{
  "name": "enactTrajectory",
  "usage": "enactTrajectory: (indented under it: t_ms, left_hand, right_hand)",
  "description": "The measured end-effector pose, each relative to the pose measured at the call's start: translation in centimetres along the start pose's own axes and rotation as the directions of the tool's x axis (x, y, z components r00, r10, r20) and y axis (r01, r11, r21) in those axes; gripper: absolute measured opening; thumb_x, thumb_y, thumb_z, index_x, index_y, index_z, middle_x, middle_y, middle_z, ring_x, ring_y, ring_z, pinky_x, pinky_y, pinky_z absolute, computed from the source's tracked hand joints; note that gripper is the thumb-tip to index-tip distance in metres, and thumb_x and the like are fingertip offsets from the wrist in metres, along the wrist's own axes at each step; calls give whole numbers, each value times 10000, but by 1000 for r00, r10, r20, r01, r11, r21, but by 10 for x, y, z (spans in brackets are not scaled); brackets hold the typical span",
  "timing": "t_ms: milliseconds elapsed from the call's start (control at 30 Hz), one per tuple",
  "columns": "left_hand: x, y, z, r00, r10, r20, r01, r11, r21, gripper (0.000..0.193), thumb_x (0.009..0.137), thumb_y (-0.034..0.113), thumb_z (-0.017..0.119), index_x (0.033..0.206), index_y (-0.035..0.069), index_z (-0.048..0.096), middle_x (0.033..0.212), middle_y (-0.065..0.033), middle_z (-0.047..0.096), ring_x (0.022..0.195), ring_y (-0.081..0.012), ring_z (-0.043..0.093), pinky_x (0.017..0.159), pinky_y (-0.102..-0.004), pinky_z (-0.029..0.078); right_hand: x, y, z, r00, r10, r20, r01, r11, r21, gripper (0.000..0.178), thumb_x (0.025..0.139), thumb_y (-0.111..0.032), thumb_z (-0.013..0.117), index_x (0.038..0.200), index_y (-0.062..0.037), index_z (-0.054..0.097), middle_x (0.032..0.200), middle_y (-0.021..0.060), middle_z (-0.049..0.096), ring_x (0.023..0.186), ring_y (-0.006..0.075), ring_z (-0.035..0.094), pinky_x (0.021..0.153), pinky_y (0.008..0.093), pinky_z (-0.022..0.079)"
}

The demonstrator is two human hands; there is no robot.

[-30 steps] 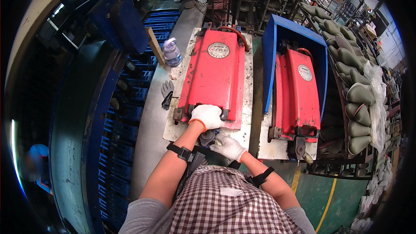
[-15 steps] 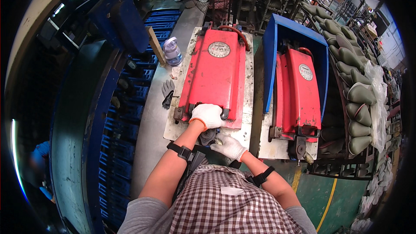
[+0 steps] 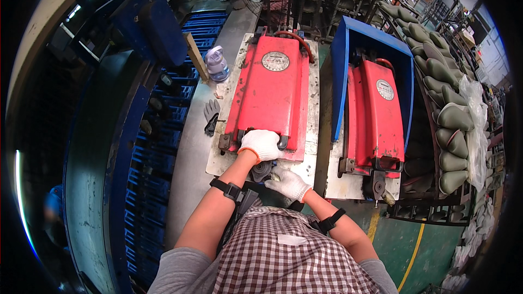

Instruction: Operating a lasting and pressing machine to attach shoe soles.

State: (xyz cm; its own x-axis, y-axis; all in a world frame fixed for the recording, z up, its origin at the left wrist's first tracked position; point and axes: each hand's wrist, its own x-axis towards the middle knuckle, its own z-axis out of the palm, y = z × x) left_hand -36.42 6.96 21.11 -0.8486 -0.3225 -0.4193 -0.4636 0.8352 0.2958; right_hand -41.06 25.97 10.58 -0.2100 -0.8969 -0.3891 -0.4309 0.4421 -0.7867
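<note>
In front of me lies a long red machine cover (image 3: 267,90) with a round metal plate on it. My left hand (image 3: 261,144), in a white knit glove, is closed over the black handle (image 3: 283,142) at the cover's near end; the handle's ends show on either side. Just below and to the right, my right hand (image 3: 290,184), gloved likewise, has its fingers curled around the greenish end of a lever, mostly hidden by the glove. Beside those fingers is the lever's dark round pivot (image 3: 261,170).
At right stands a second red machine (image 3: 377,114) under a blue hood (image 3: 376,41). A grey glove (image 3: 211,115) and a clear plastic jug (image 3: 217,65) lie to the left. Racks of olive shoe-shaped pieces (image 3: 455,117) line the far right. Blue racking (image 3: 150,185) runs at left.
Both of my hands stay where they were on the machine. At the far left edge, a blurred person in blue has shifted slightly.
</note>
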Motion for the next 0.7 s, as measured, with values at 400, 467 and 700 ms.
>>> enactTrajectory:
  t_ms: [400, 467, 700]
  left_hand:
    - [1, 0, 0, 1000, -6, 6, 6, 1000, -1, 574, 762, 585, 680, 1005, 81, 804, 993, -199, 770, 933, -368, 757, 859, -475, 594]
    - [1, -1, 1, 1000, -5, 0, 5, 1000, -1, 574, 762, 586, 680, 1003, 81, 804, 993, -198, 771, 932, -368, 756, 859, -474, 594]
    - [2, -1, 2, 1000, -6, -1, 6, 1000, -3, 571, 763, 588, 684, 1009, 87, 805, 999, -196, 772, 936, -364, 757, 863, -473, 594]
  right_hand:
    - [0, 1, 1, 1000, -15, -15, 15, 1000, 14, 592, 931, -502, 696, 1302, -44, 646, 1126, 262, 724, 1097, 421, 699, 952, 462, 537]
    - [0, -2, -1, 1000, -10, -5, 10, 1000, 2, 589, 932, -500, 696, 1299, -41, 647, 1126, 261, 724, 1097, 420, 698, 953, 462, 536]
    - [-1, -4, -3, 1000, -4, 1, 4, 1000, -7, 584, 933, -497, 699, 1285, -33, 654, 1114, 252, 728, 1088, 417, 700, 951, 464, 538]
